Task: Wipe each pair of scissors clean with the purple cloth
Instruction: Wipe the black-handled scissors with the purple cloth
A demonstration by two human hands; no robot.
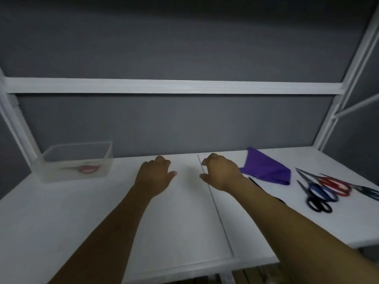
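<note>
I see the white counter (pixel 82 212) with both forearms reaching in from its near edge. At the near right lie 4 pairs of scissors (pixel 315 187), overlapping and blurred. The black-handled pair (pixel 320 204) is nearest, then the blue-handled pair (pixel 322 192), the red-handled pair (pixel 336 186) and a dark green pair (pixel 371 192) at the right edge. Their blades point far-left.

Mid-counter, the left hand (pixel 155 177) and right hand (pixel 221 173) have loosely curled fingers and hold nothing. The purple cloth (pixel 268 169) lies flat between the right hand and the scissors, folded into a rough triangle.

A thin seam (pixel 215 201) runs near to far across the counter. Far left stands a clear plastic box (pixel 78 152) with something red inside. Behind it is a grey wall (pixel 174 124), crossed by a white rail (pixel 174 86).
</note>
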